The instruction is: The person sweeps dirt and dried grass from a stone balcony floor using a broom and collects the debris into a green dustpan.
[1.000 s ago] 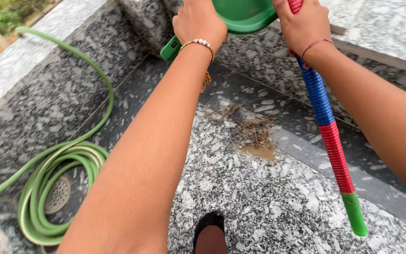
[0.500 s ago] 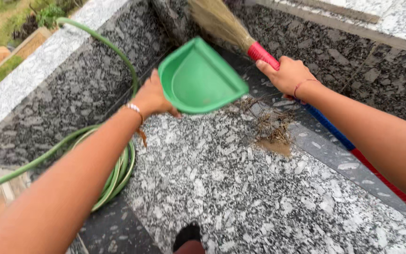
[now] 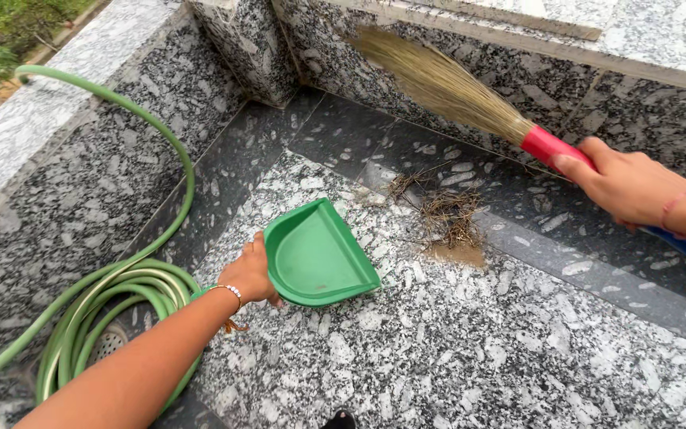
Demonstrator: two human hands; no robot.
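Head view, looking down the person's arms onto a speckled grey granite step (image 3: 470, 349), shows the sweeping-up as only partly done, by my reading: a small heap of dry brown grass, twigs and dust (image 3: 448, 225) lies loose on the stone, none of it is in the pan, and the pan's inside looks bare. Taking that heap as the landmark, the green plastic dustpan (image 3: 317, 256) sits just to its left, apart from it, tilted with its open lip turned toward the heap and its far edge lifted off the stone. The left hand (image 3: 249, 274) is at the pan's rear edge, fingers curled shut around the handle, a beaded bracelet at the wrist. Beyond and to the right of the heap, the right hand (image 3: 625, 187) is wrapped tight around the red collar of a straw-bristled broom (image 3: 446, 83), whose blue handle runs back under the wrist; the bristles slant up and away from the heap along the dark granite riser (image 3: 637, 119), clear of the debris and not touching it. What looks left is gathering the heap into the pan. The heap itself is thin and scattered: wiry strands on top, a tan smear of fine dust at its near edge, a few stray stalks toward the corner. Far to the left of the heap, past the dustpan, a coiled green garden hose (image 3: 121, 294) lies over a floor drain
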